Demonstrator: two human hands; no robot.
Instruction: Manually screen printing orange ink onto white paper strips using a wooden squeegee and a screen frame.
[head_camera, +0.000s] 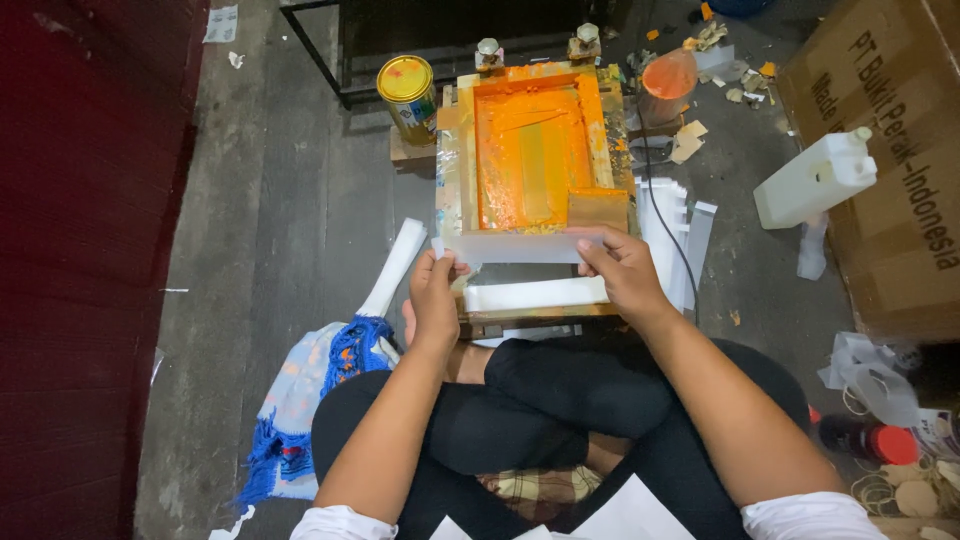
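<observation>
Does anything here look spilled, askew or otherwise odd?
Orange ink is smeared past the mesh onto the wooden screen-printing frame and its taped borders. Torn scraps of paper and tape litter the floor behind it. The white paper strip held between the left hand and right hand lies straight along the frame's near edge.

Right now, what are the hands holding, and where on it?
Both hold one white paper strip below the orange screen frame: left hand pinches its left end, right hand its right end.

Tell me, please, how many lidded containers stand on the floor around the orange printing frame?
2: a yellow-lidded paint can left of the printing frame, and a white plastic jug to its right, beside the cardboard box. Others may be hidden.
</observation>
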